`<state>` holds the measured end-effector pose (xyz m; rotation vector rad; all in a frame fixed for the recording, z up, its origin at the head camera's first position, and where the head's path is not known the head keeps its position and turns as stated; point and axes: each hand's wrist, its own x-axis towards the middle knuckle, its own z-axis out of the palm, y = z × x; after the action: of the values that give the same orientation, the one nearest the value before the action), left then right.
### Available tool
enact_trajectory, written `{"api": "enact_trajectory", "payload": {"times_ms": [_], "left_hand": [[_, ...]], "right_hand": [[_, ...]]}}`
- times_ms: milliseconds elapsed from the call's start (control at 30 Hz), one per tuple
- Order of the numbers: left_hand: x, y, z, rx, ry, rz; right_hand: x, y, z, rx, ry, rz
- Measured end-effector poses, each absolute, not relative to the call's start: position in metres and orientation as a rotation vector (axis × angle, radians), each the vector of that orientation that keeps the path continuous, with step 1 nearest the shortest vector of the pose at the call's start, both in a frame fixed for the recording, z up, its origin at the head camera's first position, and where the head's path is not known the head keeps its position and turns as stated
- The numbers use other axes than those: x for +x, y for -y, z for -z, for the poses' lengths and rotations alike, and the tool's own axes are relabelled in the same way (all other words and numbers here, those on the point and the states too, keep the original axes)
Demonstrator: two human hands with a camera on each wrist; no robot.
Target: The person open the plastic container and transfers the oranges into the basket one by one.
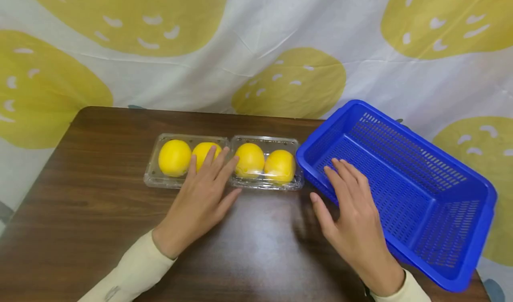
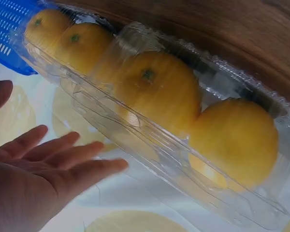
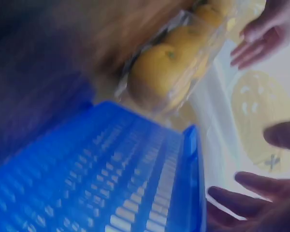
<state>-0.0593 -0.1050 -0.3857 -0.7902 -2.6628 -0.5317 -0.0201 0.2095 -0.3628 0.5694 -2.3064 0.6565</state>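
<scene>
Two clear plastic clamshell boxes stand side by side on the table. The left box and the right box each contain two yellow-orange oranges. My left hand, fingers spread, hovers over the left box in the head view and partly covers one orange; the left wrist view shows it apart from the boxes. Over the near left side of an unfilled blue plastic basket is my right hand. Its fingers are loosely bent, holding nothing. Green stem ends show on some oranges in the left wrist view.
The brown wooden table reaches back to a white cloth printed with yellow shapes. The basket sits at an angle on the right, its left corner beside the right box. Bare tabletop lies left of and in front of the boxes.
</scene>
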Motion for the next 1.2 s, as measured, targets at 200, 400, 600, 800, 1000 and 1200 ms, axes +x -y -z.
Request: {"api": "enact_trajectory", "payload": {"times_ms": [200, 400, 600, 800, 1000, 1200], "left_hand": [[-0.063, 0.098, 0.386, -0.898, 2.489, 0.601], [-0.067, 0.089, 0.385, -0.938, 2.427, 0.662], [-0.073, 0.081, 0.385, -0.95, 2.382, 0.708], [-0.077, 0.071, 0.385, -1.002, 2.382, 0.657], [-0.082, 0.062, 0.39, -1.055, 2.468, 0.467], [-0.086, 0.052, 0.392, -1.059, 2.597, 0.272]], "right_hand": [[-0.014, -0.193, 0.369, 0.696, 2.125, -0.764], [-0.011, -0.19, 0.387, 0.713, 2.201, -0.843], [-0.009, -0.192, 0.399, 0.613, 2.357, -0.825], [-0.011, -0.193, 0.403, 0.507, 2.488, -0.825], [-0.015, -0.195, 0.407, 0.476, 2.537, -0.81], [-0.021, -0.194, 0.407, 0.387, 2.622, -1.096]]}}
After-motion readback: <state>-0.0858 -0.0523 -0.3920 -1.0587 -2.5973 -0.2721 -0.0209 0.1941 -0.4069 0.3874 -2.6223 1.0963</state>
